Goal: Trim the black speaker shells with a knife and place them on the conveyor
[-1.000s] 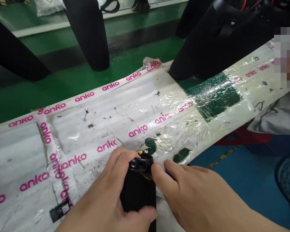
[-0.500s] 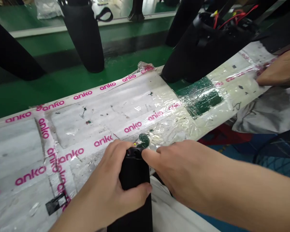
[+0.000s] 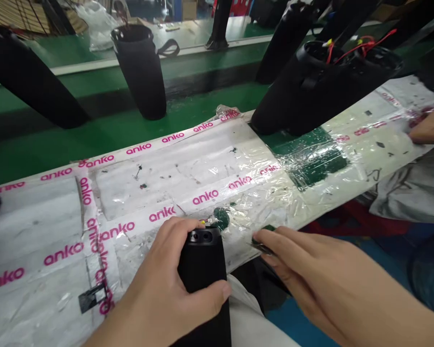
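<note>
My left hand (image 3: 166, 284) is wrapped round a black cylindrical speaker body (image 3: 202, 270) that lies against the near edge of the bench, its end with two small holes pointing away from me. Small coloured wires show at that end. My right hand (image 3: 304, 270) is just to the right of it, at the bench edge, with its fingers pinched on a small thin dark part (image 3: 262, 248) that I cannot make out. The two hands are apart.
The bench (image 3: 188, 164) is covered in white foam and clear tape printed "anko". Several black speaker shells stand on the green belt, one upright (image 3: 141, 72), one tilted with red wires (image 3: 311, 86). Another person's hand (image 3: 432, 127) rests at the far right.
My right hand has drawn away from the end of the speaker body to the right and now pinches a small part. The view has tilted up a little.
</note>
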`<move>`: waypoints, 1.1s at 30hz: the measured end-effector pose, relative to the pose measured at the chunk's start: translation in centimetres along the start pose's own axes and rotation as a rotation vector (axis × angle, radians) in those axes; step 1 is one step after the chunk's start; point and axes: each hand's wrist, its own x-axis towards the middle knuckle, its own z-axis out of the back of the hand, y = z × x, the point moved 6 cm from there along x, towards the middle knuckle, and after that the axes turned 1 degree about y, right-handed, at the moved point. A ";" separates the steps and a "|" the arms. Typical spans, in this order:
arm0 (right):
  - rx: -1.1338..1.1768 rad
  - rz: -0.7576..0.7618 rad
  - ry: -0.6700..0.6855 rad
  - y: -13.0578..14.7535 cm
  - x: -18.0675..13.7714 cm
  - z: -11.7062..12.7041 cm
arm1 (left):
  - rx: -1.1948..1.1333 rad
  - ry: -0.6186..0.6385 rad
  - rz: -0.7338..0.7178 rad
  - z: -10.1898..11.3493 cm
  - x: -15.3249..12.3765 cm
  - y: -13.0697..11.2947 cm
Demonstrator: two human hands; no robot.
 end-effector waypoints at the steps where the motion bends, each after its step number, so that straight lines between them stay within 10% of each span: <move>1: 0.051 0.012 -0.017 0.6 0.3 -0.6 | 0.023 -0.013 -0.022 -0.3 0.0 -0.2; 7: 0.153 0.028 0.001 1.7 0.7 -3.4 | -0.008 -0.116 -0.260 -2.2 0.1 -0.8; 14: 0.068 0.058 -0.022 0.9 -0.1 -3.5 | -0.255 -0.086 -0.065 -2.7 -0.2 0.3; 33: -0.081 0.040 -0.038 1.3 0.0 -3.1 | -0.269 -0.027 -0.197 -2.8 1.4 -0.3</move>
